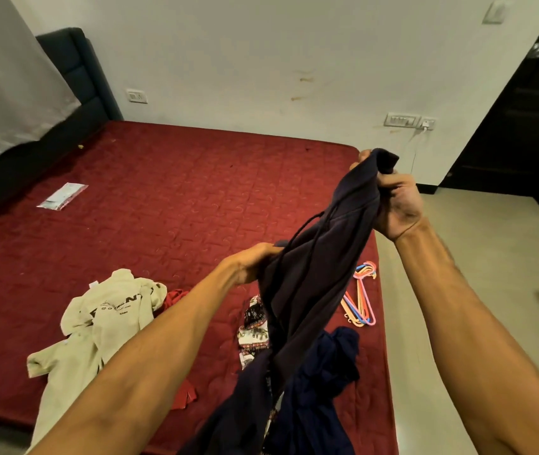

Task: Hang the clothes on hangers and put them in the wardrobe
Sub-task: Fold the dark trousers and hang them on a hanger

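A dark navy garment with a drawstring (314,267) hangs stretched between my hands above the bed. My right hand (396,205) grips its top edge, raised high. My left hand (255,261) grips it lower down on the left side. A bunch of pink, orange and blue plastic hangers (361,297) lies on the red mattress (169,198) near its right edge, partly hidden by the garment. More clothes lie below: a cream printed top (104,320), a patterned cloth (253,333), a blue garment (327,366) and red pieces (176,295).
A clear plastic packet (63,196) lies on the left of the mattress. A dark headboard (77,77) stands at the back left. A dark door (524,119) is at the right, with tiled floor (478,257) beside the bed.
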